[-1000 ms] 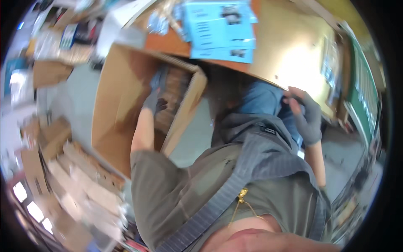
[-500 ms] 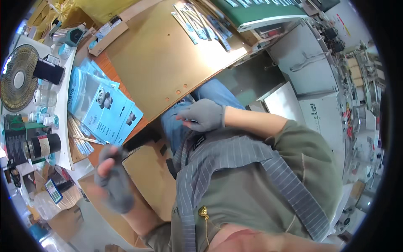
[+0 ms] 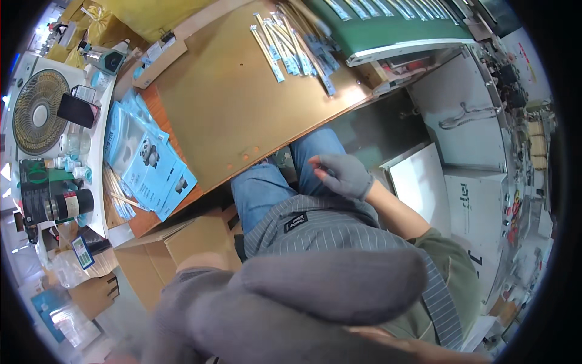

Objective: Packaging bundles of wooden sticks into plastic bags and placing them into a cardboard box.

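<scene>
My left hand [image 3: 285, 303], in a grey glove, is raised very close to the camera and fills the lower part of the view as a blurred shape. I see nothing in it, and its fingers are too blurred to read. My right hand [image 3: 343, 173], also grey-gloved, rests on my lap over the blue jeans [image 3: 267, 185], just below the edge of the brown table [image 3: 230, 109]. Its fingers are loosely spread and hold nothing. I wear a grey striped apron [image 3: 339, 227].
A stack of light blue packets [image 3: 142, 161] lies at the table's left end. Several slim blue-and-white packets [image 3: 291, 42] lie near a green conveyor [image 3: 388, 27]. A round fan [image 3: 39, 112], bottles and a dark cylinder stand left. A cardboard box [image 3: 182, 249] sits under the table.
My left hand has come up from beside the cardboard box to right in front of the camera. My right hand stays on my lap.
</scene>
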Tool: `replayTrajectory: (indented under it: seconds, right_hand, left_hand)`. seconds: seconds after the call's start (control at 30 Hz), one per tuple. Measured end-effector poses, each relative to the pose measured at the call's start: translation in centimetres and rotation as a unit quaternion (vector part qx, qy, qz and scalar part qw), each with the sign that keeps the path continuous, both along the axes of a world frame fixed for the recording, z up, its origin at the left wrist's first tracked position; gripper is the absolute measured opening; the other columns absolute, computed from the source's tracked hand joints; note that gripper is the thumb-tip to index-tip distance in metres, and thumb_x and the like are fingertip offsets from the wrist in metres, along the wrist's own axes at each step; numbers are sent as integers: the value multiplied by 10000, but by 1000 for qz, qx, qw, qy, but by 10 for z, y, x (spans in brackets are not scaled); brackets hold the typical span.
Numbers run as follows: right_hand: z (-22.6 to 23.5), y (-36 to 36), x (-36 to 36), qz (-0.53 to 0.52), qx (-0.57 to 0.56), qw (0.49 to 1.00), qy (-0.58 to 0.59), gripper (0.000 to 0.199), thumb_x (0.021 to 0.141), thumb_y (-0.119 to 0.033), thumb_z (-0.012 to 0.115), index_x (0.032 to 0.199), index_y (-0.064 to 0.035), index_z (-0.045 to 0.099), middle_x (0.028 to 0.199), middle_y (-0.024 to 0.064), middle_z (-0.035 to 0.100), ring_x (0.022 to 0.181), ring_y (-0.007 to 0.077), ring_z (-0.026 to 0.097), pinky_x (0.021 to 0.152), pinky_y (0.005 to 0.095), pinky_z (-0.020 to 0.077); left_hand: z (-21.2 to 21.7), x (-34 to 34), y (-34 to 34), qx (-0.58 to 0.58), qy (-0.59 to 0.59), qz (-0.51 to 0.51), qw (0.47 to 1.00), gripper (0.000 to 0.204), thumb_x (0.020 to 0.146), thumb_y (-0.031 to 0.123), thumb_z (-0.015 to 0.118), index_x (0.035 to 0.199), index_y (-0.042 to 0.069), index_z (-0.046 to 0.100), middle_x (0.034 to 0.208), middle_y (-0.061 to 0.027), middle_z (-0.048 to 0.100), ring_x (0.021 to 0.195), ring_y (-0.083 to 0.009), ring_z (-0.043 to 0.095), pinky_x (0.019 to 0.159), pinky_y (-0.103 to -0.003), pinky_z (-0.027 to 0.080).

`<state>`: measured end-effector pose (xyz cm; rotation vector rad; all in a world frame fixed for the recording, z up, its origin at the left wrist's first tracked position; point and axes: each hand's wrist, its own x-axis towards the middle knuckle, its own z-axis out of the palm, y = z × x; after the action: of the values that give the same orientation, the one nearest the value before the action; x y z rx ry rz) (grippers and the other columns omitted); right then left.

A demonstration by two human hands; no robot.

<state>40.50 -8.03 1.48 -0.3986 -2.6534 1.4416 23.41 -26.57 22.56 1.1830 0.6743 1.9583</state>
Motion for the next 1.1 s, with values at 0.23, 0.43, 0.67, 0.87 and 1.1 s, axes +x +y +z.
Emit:
replayTrajectory:
  seconds: [0.23, 0.43, 0.67, 0.87, 1.1]
  right_hand:
    - [-2, 18, -7, -20, -13, 999, 32, 284, 881, -207, 551, 1099, -31, 602, 909, 133, 669, 844, 278, 661, 746, 343, 510]
    - [-8, 25, -13, -30, -19, 999, 30, 272, 861, -202, 550, 1075, -43, 603, 866, 137, 653, 801, 304, 639, 705, 367, 499]
    - [1, 37, -64, -55, 4, 993, 101, 351, 872, -265, 593, 1112, -9, 589, 1055, 171, 633, 986, 316, 619, 842, 364, 486]
    - [3, 144, -215, -205, 390, 893, 89, 788, 804, -570, 596, 1307, 8, 413, 1283, 286, 473, 1200, 389, 485, 977, 427, 404]
    - [-20, 222, -266, -244, 171, 929, -218, 888, 687, -563, 664, 1287, 41, 410, 1271, 272, 511, 1170, 376, 525, 981, 394, 419]
  left_hand:
    - [2, -1, 20, -24, -7, 42, 999, 528, 868, 565, 498, 1254, 207, 535, 1517, -249, 164, 1415, -412, 66, 1065, -575, 144]
    - [-4, -17, 23, -36, -24, 64, 997, 539, 857, 544, 534, 1224, 149, 550, 1515, -251, 171, 1419, -411, 64, 1059, -574, 177]
    - [-16, -39, 7, -54, -51, 125, 989, 557, 844, 519, 576, 1189, 82, 568, 1512, -253, 180, 1424, -410, 62, 1052, -573, 215]
    - [-135, -107, 50, -441, 186, 419, 772, 331, 934, 259, 541, 1103, -18, 609, 1019, -93, 652, 976, -174, 592, 842, -290, 455]
    - [-249, -161, 58, -450, 336, 482, 673, 413, 916, 318, 570, 1152, -22, 579, 1113, -170, 619, 1054, -270, 582, 923, -356, 440]
